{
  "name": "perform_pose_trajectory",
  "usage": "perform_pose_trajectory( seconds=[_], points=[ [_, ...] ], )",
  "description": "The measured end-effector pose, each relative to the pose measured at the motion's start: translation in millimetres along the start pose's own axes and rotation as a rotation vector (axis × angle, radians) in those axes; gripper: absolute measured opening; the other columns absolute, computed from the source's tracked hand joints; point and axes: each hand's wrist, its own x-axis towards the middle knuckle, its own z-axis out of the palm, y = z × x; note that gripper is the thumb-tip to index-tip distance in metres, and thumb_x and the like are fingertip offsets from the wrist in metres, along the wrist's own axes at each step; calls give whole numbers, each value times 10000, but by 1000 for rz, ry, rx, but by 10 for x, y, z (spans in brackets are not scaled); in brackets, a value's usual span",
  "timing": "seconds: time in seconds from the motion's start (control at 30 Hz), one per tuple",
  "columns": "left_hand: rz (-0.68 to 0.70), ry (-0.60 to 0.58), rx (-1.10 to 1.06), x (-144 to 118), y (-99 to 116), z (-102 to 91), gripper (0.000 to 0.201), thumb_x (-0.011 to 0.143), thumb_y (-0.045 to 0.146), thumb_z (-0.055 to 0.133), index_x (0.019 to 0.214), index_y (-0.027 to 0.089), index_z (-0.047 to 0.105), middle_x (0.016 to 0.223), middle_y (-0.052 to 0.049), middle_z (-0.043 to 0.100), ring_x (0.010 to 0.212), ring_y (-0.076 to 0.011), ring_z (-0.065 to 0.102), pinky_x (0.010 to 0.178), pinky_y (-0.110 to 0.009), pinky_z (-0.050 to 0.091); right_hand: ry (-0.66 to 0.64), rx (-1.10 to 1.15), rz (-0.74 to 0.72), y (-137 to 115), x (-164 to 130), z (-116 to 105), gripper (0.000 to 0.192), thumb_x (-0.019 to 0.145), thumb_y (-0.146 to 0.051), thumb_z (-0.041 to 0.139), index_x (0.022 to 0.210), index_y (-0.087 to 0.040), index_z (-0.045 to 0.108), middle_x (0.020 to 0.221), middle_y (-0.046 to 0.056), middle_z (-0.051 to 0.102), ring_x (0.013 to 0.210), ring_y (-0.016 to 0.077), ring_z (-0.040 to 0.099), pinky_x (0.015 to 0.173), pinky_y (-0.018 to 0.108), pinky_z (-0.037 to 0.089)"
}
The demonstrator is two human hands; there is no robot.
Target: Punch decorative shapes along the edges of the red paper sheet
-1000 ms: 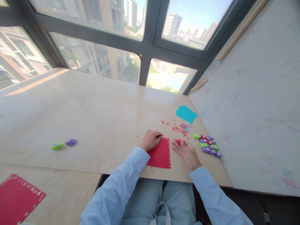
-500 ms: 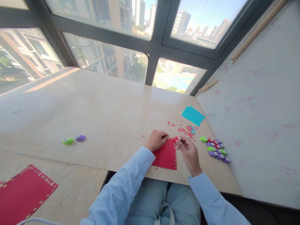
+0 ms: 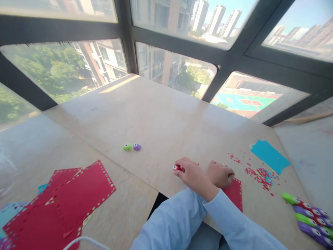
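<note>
My right hand (image 3: 194, 177) is crossed over my left wrist and closed around a small red paper punch (image 3: 177, 168), whose white eye-like end faces out. Beneath it, my left hand (image 3: 220, 173) lies with curled fingers at the upper edge of a red sheet of paper (image 3: 235, 192). Small punched holes run along that sheet's right edge; its left part is hidden by my hands and sleeve. Ahead and to the left of my right hand, a green punch (image 3: 127, 147) and a purple punch (image 3: 137, 147) stand side by side on the table.
Red and blue paper bits (image 3: 260, 176) lie scattered on the right, near blue sheets (image 3: 270, 156). Several punches (image 3: 309, 215) sit in rows by the wall. Red sheets with punched edges (image 3: 85, 189) overlap at the left, near a white cable (image 3: 85, 239).
My right hand has left the red sheet's corner and swung left across my left arm, carrying the red punch. My left hand stays on the sheet. The view has turned left.
</note>
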Motion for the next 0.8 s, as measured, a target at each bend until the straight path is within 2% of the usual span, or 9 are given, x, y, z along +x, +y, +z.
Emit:
perform_pose_trajectory(
  seconds=[0.1, 0.3, 0.47, 0.53, 0.6, 0.7, 0.8],
  points=[
    [7, -43, 52, 26, -9, -1, 282, 925, 291, 464, 1003, 216, 725, 995, -57, 738, 930, -180, 666, 882, -372, 440, -191, -72, -4, -152, 211, 157, 128, 834, -83, 617, 914, -153, 690, 956, 69, 636, 847, 151, 573, 774, 261, 397],
    [6, -54, 46, 24, -8, -24, 282, 930, 287, 458, 1019, 208, 714, 1005, -63, 735, 949, -197, 670, 860, -382, 440, -293, 35, -89, -295, 465, 369, 245, 790, 22, 601, 935, -159, 679, 990, 51, 595, 866, 126, 562, 786, 231, 416],
    [7, -74, 42, 23, -6, -28, 275, 924, 275, 461, 1002, 197, 713, 999, -68, 732, 934, -198, 667, 844, -376, 429, -242, 170, -171, -505, 701, 661, 287, 837, -18, 592, 1061, -173, 681, 1117, 83, 589, 993, 159, 586, 915, 296, 475],
    [9, -66, 40, 24, -17, -18, 272, 924, 270, 459, 981, 194, 714, 987, -68, 733, 928, -194, 665, 852, -374, 423, -160, 268, -201, -586, 749, 791, 451, 829, -24, 600, 1244, -199, 608, 1232, 100, 567, 1091, 173, 582, 1004, 335, 472],
    [9, -56, 25, 22, -28, -10, 266, 921, 260, 463, 965, 194, 717, 980, -70, 733, 924, -188, 663, 864, -371, 418, -134, 395, -217, -616, 731, 865, 546, 827, -42, 602, 1339, -220, 535, 1303, 106, 539, 1068, 157, 612, 990, 336, 508],
    [-17, -23, -63, 15, -31, -11, 229, 893, 226, 502, 908, 188, 728, 947, -79, 733, 912, -185, 659, 902, -380, 419, -127, 556, -208, -527, 568, 789, 479, 842, -117, 610, 1310, -201, 549, 1294, 110, 551, 974, 140, 670, 863, 296, 575],
    [-73, 57, -266, 13, -20, -17, 165, 842, 181, 572, 775, 169, 723, 845, -74, 723, 881, -178, 654, 954, -404, 427, -26, 633, -140, -313, 260, 487, 342, 863, -225, 621, 1202, -184, 613, 1151, 86, 645, 932, 156, 704, 828, 297, 583]
  ],
)
